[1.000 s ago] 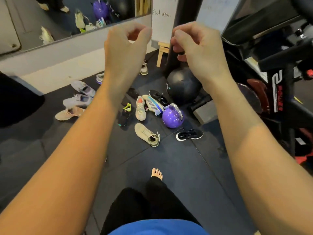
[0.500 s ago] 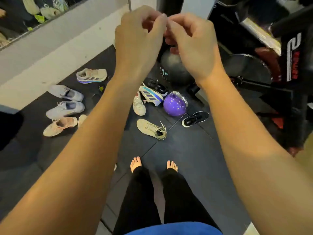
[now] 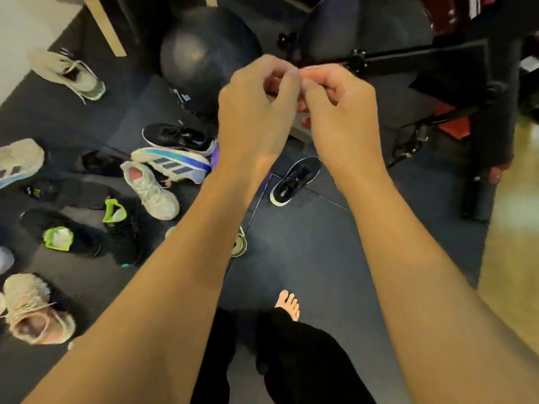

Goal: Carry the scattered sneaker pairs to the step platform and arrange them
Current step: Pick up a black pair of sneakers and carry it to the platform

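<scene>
Both my hands are raised in front of me over the dark mat. My left hand (image 3: 256, 112) and my right hand (image 3: 341, 112) have curled fingers, and their fingertips meet; I see nothing held between them. Sneakers lie scattered below: a black one with a white sole (image 3: 294, 180), a white one with blue stripes (image 3: 172, 164), another black one (image 3: 178, 135), a white-pink one (image 3: 151, 193), two black ones with green insoles (image 3: 67, 237), a beige one (image 3: 70, 74) and a pinkish one (image 3: 35, 310). No step platform is in view.
A dark medicine ball (image 3: 201, 53) sits behind the shoes, with a wooden easel leg (image 3: 108, 27) to its left. An exercise bike frame (image 3: 408, 59) fills the upper right. Wooden floor (image 3: 519, 228) borders the mat on the right. My bare foot (image 3: 288, 304) stands on the mat.
My hands have come together until the fingertips touch. The view has tilted down and moved closer to the shoes, and the mirror and wall have left the frame.
</scene>
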A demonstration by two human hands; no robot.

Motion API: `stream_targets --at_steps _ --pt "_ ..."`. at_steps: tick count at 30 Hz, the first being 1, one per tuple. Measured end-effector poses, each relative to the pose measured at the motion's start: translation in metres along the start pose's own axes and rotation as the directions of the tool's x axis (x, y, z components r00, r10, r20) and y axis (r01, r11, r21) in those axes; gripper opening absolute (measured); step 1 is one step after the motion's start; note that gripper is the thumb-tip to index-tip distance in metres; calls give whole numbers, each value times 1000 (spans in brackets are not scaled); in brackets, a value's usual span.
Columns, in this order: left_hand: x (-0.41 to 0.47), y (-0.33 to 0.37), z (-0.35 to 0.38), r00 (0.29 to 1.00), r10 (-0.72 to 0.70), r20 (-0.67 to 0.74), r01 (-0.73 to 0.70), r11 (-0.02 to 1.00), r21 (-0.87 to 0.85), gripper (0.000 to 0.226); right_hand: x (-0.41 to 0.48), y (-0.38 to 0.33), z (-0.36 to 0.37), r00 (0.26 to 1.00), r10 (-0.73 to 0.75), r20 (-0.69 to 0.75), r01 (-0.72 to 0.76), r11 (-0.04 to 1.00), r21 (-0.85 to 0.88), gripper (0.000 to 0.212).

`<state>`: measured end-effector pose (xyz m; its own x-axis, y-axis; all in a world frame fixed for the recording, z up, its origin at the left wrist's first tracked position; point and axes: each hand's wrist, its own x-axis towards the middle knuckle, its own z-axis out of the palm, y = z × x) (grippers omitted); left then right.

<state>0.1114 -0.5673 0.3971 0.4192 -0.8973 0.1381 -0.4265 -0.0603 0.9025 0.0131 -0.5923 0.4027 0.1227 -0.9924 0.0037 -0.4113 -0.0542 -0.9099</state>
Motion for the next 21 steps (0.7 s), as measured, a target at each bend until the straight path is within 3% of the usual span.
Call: stream_targets --at_steps 5,11,17,21 --pt "-19 -172 106 988 -50 147 42 998 56 19 -1 178 67 974 163 -157 -165 986 1 20" --pt "-31 -341 205 926 -99 363 -28 945 327 19 -1 346 124 871 348 -346 -329 937 115 22" --pt "-55 -428 276 765 -131 630 -233 856 461 21 0 439 154 783 424 -455 -380 905 190 26" --pt "-57 -445 301 697 -127 706 -454 685 571 26 -1 461 161 782 416 -465 -365 909 201 25"
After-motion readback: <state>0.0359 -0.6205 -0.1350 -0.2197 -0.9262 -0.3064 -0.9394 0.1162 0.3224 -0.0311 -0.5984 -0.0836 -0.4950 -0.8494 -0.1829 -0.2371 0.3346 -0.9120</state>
